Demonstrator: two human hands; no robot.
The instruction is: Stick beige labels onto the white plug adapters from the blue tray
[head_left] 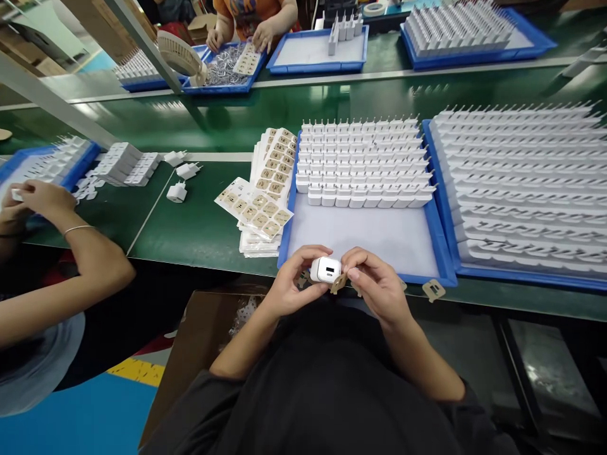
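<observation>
My left hand is closed around a white charger plug, its face with two dark port openings turned up toward me. Close beside it, my right hand pinches a small tan sticker at the plug's right edge. Both hands are over the front rim of a blue tray, whose back half bears rows of white chargers with pins up. Left of that tray lies a stack of sticker sheets, with a loose sheet on top.
Another tray of chargers stands at right. Tan sticker pieces cling to the table edge. Three loose chargers lie at left, near a co-worker's arm. A cardboard box is below the table. Across the green bench, another person handles a sheet.
</observation>
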